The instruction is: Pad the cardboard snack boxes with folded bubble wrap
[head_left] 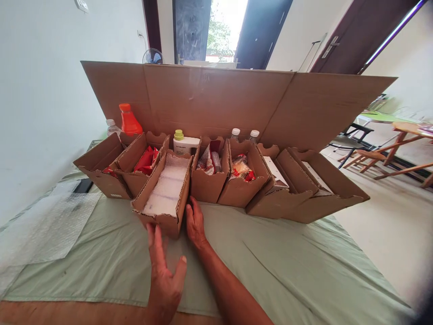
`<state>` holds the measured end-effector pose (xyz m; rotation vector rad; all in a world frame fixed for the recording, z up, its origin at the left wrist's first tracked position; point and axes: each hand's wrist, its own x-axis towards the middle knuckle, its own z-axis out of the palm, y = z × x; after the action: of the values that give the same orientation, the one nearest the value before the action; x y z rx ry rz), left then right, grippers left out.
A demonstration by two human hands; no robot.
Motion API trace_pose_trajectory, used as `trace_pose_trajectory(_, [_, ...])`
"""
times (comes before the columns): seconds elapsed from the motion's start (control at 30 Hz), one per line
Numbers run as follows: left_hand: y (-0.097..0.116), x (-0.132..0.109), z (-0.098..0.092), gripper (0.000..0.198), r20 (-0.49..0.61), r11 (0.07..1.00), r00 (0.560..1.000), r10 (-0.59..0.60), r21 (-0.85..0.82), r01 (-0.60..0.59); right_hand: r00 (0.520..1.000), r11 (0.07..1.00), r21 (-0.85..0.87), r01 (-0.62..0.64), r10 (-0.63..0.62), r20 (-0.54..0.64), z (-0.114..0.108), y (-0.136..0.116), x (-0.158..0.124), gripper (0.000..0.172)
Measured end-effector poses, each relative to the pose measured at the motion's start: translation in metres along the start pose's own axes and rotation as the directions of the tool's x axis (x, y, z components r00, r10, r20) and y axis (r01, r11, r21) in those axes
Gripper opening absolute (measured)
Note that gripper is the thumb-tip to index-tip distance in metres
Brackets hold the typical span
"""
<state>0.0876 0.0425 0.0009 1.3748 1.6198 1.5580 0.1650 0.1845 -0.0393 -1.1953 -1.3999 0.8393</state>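
Observation:
A cardboard bin (160, 225) stands pulled forward from a row of similar bins. In it lies a white bubble-wrapped bundle (165, 187). My left hand (165, 275) is in front of this bin, its fingers spread and the fingertips at the front wall; whether they press on it I cannot tell. Along the bin's right side lies my right hand (195, 221), fingers stretched out and slightly apart, touching or almost touching the wall. Neither hand is wrapped around anything. Just behind the bin stands a white bottle with a green cap (185, 143).
To the left are bins with red packets (147, 160); to the right, bins with more packets (241, 167) and white boxes (275, 172). A tall cardboard panel (216, 99) rises behind. Bubble wrap (57, 221) and a dark flat object (83, 186) lie left on the green cloth (270, 262).

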Motion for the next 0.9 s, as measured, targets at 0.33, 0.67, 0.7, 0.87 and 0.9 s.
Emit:
trace_pose_trajectory(0.33, [-0.002, 0.084, 0.059, 0.081, -0.004, 0.995, 0.995, 0.098, 0.015, -0.098, 0.992, 0.995, 0.029, -0.097, 0.099, -0.082, -0.001, 0.022, 0.006, 0.038])
trace_pose_trajectory(0.67, [-0.008, 0.094, 0.044, 0.079, 0.073, 0.993, 0.992, 0.107, 0.049, -0.111, 0.999, 0.999, -0.017, -0.038, 0.037, -0.031, -0.012, 0.003, 0.002, 0.032])
trace_pose_trajectory(0.7, [-0.013, 0.086, 0.029, 0.076, 0.079, 0.990, 0.991, 0.104, 0.089, -0.111, 1.000, 0.999, -0.028, -0.016, 0.016, -0.021, -0.013, -0.002, 0.000, 0.033])
trace_pose_trajectory(0.87, [-0.064, 0.030, -0.076, 0.060, -0.024, 0.917, 0.999, 0.034, 0.397, -0.022, 0.984, 0.987, -0.053, 0.153, -0.148, 0.095, -0.002, -0.051, 0.001, 0.031])
trace_pose_trajectory(0.9, [-0.076, 0.020, -0.096, 0.059, -0.044, 0.902, 0.999, 0.025, 0.431, -0.004, 0.974, 0.980, -0.050, 0.194, -0.186, 0.132, 0.005, -0.064, 0.006, 0.031])
